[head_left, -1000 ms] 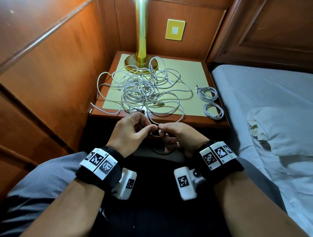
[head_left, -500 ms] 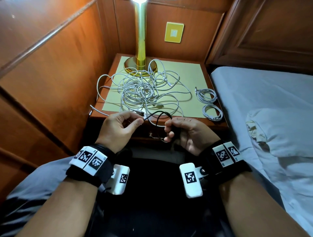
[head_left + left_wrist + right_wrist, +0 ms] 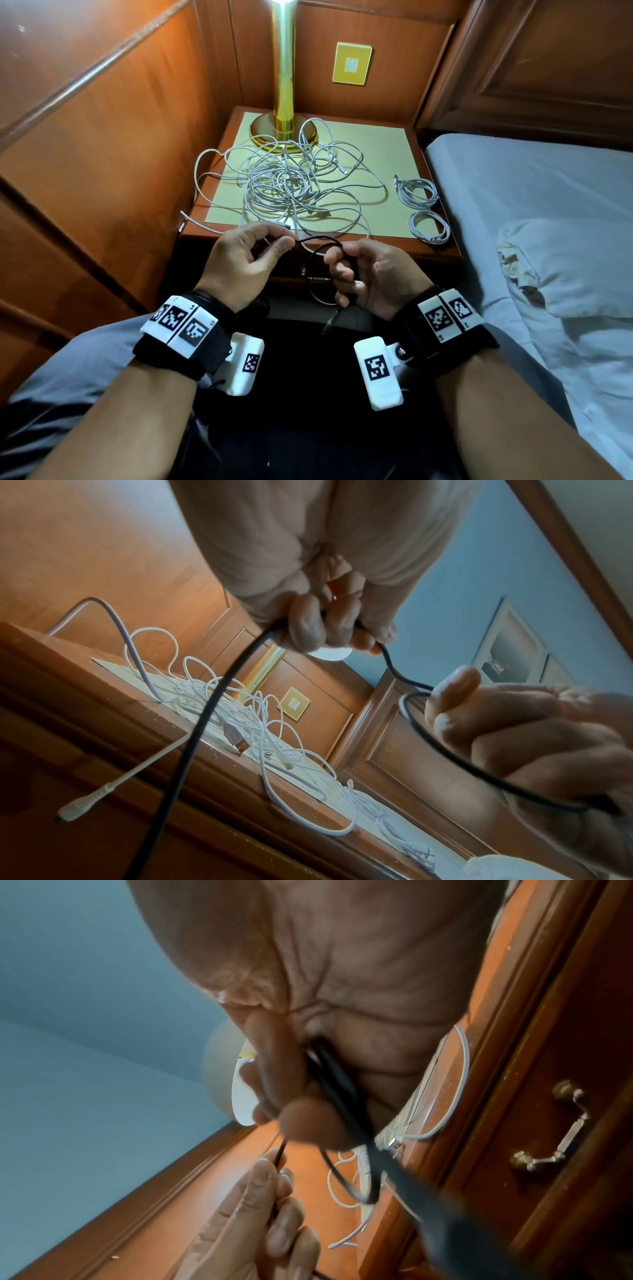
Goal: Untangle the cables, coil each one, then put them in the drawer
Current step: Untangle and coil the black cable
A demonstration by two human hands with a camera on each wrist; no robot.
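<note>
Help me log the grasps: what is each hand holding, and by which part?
Both hold one black cable. The left hand pinches its free run; the right hand grips the gathered loops.

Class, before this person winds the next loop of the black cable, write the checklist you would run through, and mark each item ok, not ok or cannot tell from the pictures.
1. Left hand pinches the black cable: ok.
2. Right hand grips the loops already made: ok.
3. Black cable free of the white tangle on the nightstand: cannot tell; its loose length runs down out of sight.
4. Drawer open to receive coils: not ok; its front with the handle looks closed.
5. Other cables coiled: not ok; two small coils lie at the right, the tangle remains.
6. Plug end secured: not ok; it hangs loose below the right hand.
</note>
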